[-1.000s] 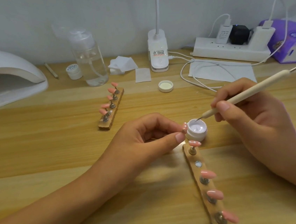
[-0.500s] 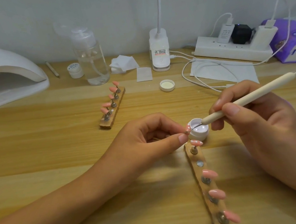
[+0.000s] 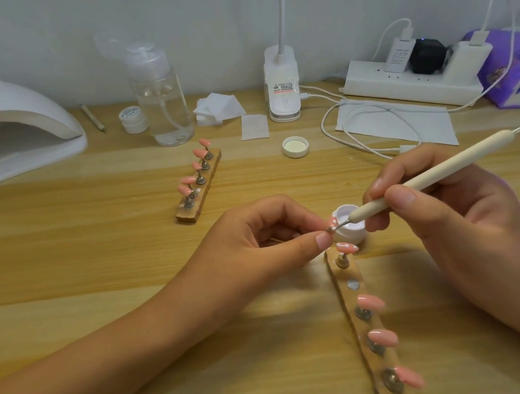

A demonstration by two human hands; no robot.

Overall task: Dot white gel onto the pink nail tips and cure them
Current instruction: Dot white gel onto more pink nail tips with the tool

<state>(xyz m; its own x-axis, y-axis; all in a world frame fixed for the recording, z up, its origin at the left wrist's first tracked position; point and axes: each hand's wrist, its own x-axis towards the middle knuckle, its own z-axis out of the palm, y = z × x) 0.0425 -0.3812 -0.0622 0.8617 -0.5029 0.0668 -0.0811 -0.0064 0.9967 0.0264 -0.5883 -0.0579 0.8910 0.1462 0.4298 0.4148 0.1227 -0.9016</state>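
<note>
My left hand (image 3: 269, 240) pinches a pink nail tip (image 3: 331, 224) on its small stand, held just left of the open white gel pot (image 3: 350, 227). My right hand (image 3: 446, 209) grips a cream dotting pen (image 3: 424, 181) like a pencil, and its metal tip touches that nail tip. Below the pot lies a wooden holder strip (image 3: 361, 317) with several pink tips; its top tip (image 3: 347, 247) bears white dots and one magnet slot (image 3: 353, 284) is bare. A second wooden strip (image 3: 200, 187) with several pink tips lies farther back.
A white curing lamp (image 3: 11, 130) stands at the far left. Along the back are a clear pump bottle (image 3: 160, 101), a small jar (image 3: 131, 118), wipes (image 3: 219, 108), a desk lamp base (image 3: 282, 88), a power strip (image 3: 407, 83) with cables, and the pot's lid (image 3: 295, 146).
The pen tip left the gel pot and moved left onto the nail tip that my left hand holds. My right hand shifted slightly left and down.
</note>
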